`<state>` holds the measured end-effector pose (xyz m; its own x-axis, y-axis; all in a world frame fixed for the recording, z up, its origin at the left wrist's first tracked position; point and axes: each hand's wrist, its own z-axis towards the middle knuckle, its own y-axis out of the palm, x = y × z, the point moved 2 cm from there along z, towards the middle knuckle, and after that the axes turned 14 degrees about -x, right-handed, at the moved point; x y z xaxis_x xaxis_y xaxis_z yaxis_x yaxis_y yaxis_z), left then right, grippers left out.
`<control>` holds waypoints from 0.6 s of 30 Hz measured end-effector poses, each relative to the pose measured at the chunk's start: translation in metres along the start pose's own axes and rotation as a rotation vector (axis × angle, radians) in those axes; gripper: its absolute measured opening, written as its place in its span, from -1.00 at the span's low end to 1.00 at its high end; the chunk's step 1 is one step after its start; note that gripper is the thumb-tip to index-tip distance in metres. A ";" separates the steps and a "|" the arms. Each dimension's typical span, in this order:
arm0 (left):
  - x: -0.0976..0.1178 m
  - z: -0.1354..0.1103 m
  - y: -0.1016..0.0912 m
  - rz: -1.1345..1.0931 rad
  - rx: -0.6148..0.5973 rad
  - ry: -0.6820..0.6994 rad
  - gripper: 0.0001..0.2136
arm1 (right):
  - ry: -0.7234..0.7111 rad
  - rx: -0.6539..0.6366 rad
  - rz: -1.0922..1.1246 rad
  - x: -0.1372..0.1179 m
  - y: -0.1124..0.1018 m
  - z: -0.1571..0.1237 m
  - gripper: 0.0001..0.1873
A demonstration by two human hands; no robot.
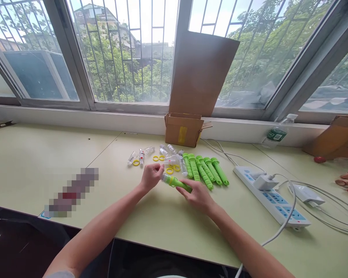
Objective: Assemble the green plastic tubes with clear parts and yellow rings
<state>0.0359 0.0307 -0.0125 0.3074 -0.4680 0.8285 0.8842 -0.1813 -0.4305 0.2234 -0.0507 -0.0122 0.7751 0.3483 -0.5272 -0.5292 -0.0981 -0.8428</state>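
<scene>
My left hand (152, 177) is closed on the clear ribbed plastic piece (165, 178) at the upper left end of a green tube. My right hand (198, 195) grips the green tube (177, 183) by its other end. A yellowish band circles the joint between clear piece and tube. Beyond my hands lie several similar green tubes (204, 172) in a row, slanting side by side. Left of them, clear plastic caps (149, 150) and several yellow rings (169, 170) are scattered; one clear part (141, 156) has a red detail inside.
A small cardboard box (181, 131) stands behind the parts, before a tall cardboard sheet (201, 73) at the window. To the right are a white power strip (271, 197) with cables, a charger (306, 195) and a plastic bottle (278, 133). A pixelated item (71, 193) lies left.
</scene>
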 end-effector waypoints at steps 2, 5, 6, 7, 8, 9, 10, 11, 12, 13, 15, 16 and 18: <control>-0.003 0.002 0.000 -0.029 0.029 -0.037 -0.58 | 0.005 0.157 -0.182 -0.001 -0.002 -0.001 -0.67; -0.007 0.003 0.001 -0.083 0.047 -0.100 -0.60 | -0.009 0.266 -0.359 -0.002 -0.002 -0.002 -0.62; -0.008 0.003 0.002 -0.095 0.047 -0.115 -0.61 | -0.017 0.265 -0.400 -0.002 -0.002 -0.002 -0.61; -0.009 0.003 0.002 -0.102 0.043 -0.122 -0.61 | -0.023 0.251 -0.437 -0.002 -0.001 -0.002 -0.61; -0.009 0.003 0.002 -0.105 0.038 -0.123 -0.61 | -0.029 0.228 -0.469 -0.002 0.000 -0.002 -0.61; -0.009 0.003 0.002 -0.105 0.033 -0.118 -0.61 | -0.034 0.203 -0.490 -0.002 0.001 -0.003 -0.62; -0.009 0.002 0.002 -0.105 0.027 -0.109 -0.60 | -0.038 0.177 -0.495 -0.002 0.003 -0.003 -0.62; -0.009 0.002 0.001 -0.106 0.019 -0.099 -0.60 | -0.042 0.153 -0.482 -0.003 0.004 -0.003 -0.62; -0.009 0.002 0.001 -0.109 0.013 -0.092 -0.59 | -0.047 0.134 -0.451 -0.003 0.005 -0.003 -0.62; -0.009 0.002 0.000 -0.111 0.006 -0.089 -0.58 | -0.051 0.119 -0.404 -0.004 0.005 -0.003 -0.62; -0.009 0.002 -0.001 -0.112 -0.010 -0.088 -0.57 | -0.052 0.087 -0.281 -0.005 0.005 -0.003 -0.63; -0.010 0.001 -0.001 -0.109 -0.016 -0.086 -0.57 | -0.046 0.067 -0.211 -0.005 0.005 -0.002 -0.64; -0.010 0.001 -0.001 -0.092 -0.026 -0.078 -0.57 | -0.035 0.010 -0.066 -0.006 0.003 -0.002 -0.65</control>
<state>0.0327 0.0363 -0.0199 0.2524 -0.3800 0.8899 0.9010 -0.2430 -0.3593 0.2178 -0.0548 -0.0113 0.7963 0.3857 -0.4660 -0.4804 -0.0649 -0.8747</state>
